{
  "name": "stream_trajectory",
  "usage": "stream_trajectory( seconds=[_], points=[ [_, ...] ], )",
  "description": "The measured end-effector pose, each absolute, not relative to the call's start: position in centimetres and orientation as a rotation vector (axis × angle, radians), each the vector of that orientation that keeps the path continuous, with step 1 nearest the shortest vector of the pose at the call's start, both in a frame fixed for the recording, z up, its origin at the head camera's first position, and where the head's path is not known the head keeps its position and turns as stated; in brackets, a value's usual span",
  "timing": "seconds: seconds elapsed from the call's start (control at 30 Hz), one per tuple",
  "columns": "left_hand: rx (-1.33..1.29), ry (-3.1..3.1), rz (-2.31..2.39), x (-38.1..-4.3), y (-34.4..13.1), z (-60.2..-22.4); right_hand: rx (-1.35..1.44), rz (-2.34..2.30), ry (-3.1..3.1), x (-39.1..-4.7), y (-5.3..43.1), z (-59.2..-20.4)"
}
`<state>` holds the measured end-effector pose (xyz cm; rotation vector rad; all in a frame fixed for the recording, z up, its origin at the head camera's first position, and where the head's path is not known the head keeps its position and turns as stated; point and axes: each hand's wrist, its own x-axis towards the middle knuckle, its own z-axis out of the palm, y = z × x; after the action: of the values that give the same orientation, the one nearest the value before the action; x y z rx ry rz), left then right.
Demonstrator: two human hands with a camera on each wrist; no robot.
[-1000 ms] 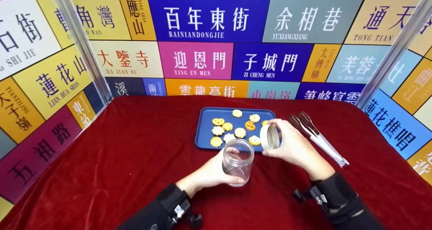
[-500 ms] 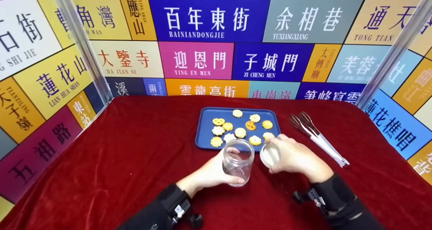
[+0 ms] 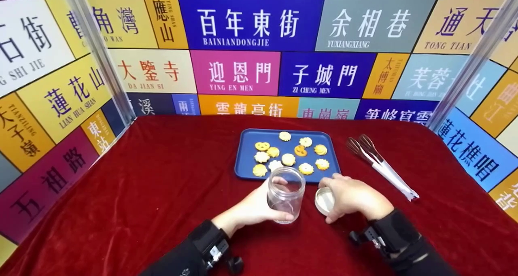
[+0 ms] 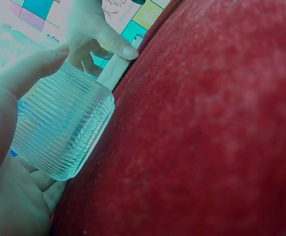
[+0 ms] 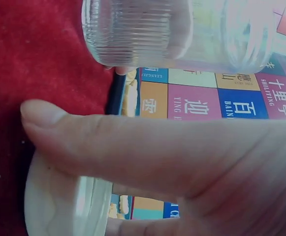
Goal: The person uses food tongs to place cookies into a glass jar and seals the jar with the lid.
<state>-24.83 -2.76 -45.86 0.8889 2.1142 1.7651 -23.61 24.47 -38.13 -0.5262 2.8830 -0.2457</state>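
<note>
My left hand point(image 3: 249, 207) grips a clear glass jar point(image 3: 286, 197) around its side. The jar's mouth is uncovered, and its ribbed wall point(image 4: 66, 120) shows in the left wrist view, with the base close over the red cloth. To the right of the jar, my right hand point(image 3: 358, 197) holds a pale round lid point(image 3: 323, 202) by its edge, thumb on the near side. The lid's hollow underside faces up, and in the right wrist view the lid point(image 5: 51, 201) is right down at the cloth. Inside the jar I see no food.
Behind the jar lies a blue tray point(image 3: 243, 146) with several cookies point(image 3: 288, 159) and a pretzel-shaped one point(image 3: 300, 150). Tongs point(image 3: 382, 166) with brown heads rest to the tray's right. Red cloth point(image 3: 162, 187) covers the table; clear posts point(image 3: 107, 65) stand at its back corners.
My right hand has brought the lid down and toward me from over the tray's right edge to the cloth, turning its underside upward. The left hand and jar stay in place.
</note>
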Motion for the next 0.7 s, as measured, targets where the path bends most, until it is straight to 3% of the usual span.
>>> stream_trajectory(
  seconds=[0.7],
  points=[
    [0.89,2.126,1.754,-24.95,-2.76,-46.03,-0.553,-0.209,2.885,-23.36,24.33,-38.47]
  ],
)
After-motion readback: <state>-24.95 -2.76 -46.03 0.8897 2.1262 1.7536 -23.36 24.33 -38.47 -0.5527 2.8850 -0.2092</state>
